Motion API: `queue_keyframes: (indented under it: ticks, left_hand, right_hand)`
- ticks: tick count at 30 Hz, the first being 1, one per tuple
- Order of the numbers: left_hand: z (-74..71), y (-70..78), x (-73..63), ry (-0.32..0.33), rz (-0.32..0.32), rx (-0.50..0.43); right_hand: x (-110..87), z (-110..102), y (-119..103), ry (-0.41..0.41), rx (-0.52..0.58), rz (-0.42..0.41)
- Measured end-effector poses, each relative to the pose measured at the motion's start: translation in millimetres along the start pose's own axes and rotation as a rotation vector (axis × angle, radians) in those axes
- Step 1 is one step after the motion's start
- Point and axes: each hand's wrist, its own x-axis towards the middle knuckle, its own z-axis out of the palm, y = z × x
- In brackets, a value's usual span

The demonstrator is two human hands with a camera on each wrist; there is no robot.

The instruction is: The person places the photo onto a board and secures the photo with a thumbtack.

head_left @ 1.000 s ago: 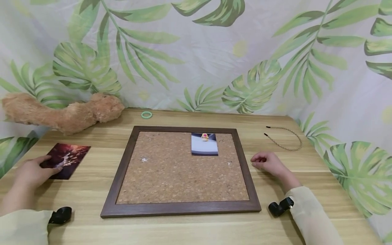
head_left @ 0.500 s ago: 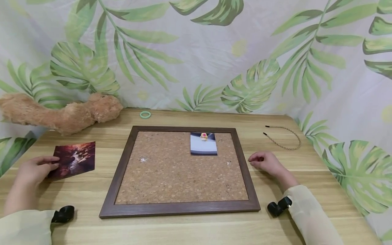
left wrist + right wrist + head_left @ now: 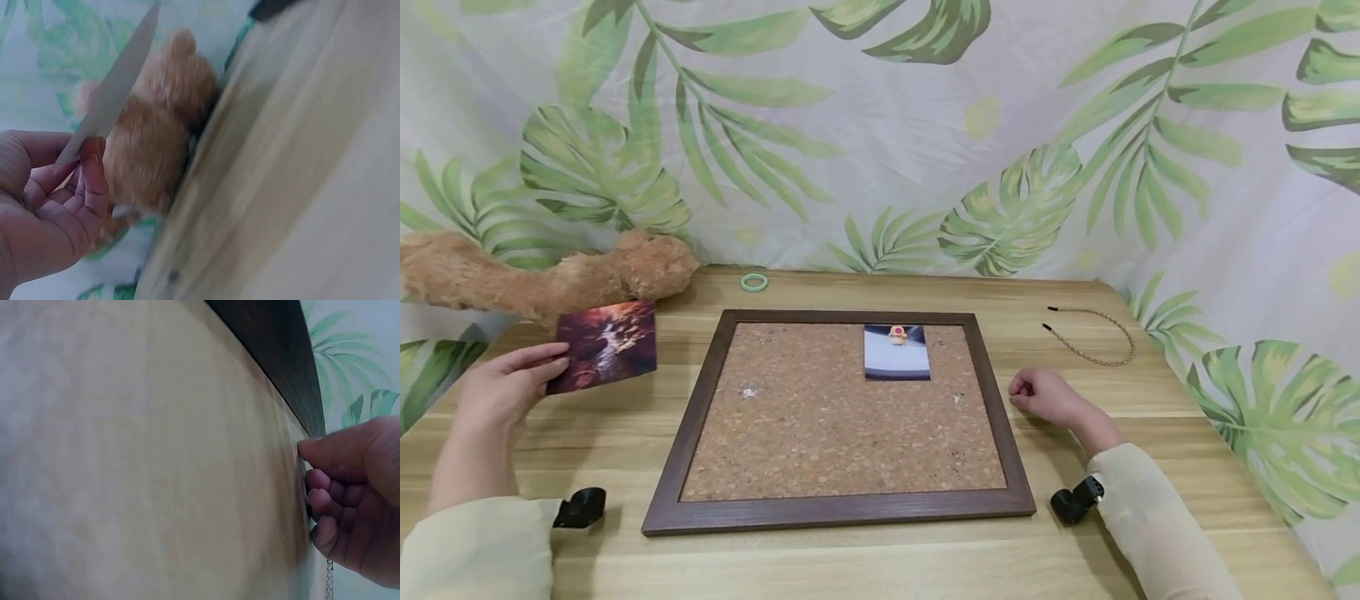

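Observation:
My left hand (image 3: pixel 501 392) pinches a dark red and purple photo (image 3: pixel 613 346) by its left edge, between thumb and fingers. The photo is raised off the table, and its pale back (image 3: pixel 115 87) shows in the left wrist view. Beside the right edge of a brown-framed corkboard (image 3: pixel 842 442), my right hand (image 3: pixel 1051 396) rests on the table with loosely curled fingers and nothing between them. A second photo (image 3: pixel 897 362), mostly white and grey, lies at the top of the cork, with a small yellow and pink pin (image 3: pixel 897 335) near its upper edge.
A fluffy orange-brown plush toy (image 3: pixel 561 279) lies at the back left. A green ring (image 3: pixel 754 282) is behind the board. Farther right lies a thin braided cord (image 3: pixel 1105 360) with black tips. A leaf-patterned cloth (image 3: pixel 760 150) hangs behind the wooden table (image 3: pixel 820 562).
My left hand has lifted the photo off the table, tilted it up and moved it to the right and farther back. My right hand has stayed almost still.

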Motion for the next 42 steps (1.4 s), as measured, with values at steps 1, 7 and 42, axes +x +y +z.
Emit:
queue_keyframes:
  ticks: [1,7,42]
  left_hand:
    - [4.4,0.8,2.1,-0.023,0.005,-0.029]
    - [53.3,40.0,-22.3,-0.100,0.039,-0.040]
    - [209.2,71.5,-50.8,-0.311,0.067,0.169]
  right_hand:
    - [-0.3,0,0,0.004,0.006,0.009]
    - [-2.7,-4,1,0.068,0.150,0.086]
    - [75.2,-7,-78,0.141,0.720,0.019]
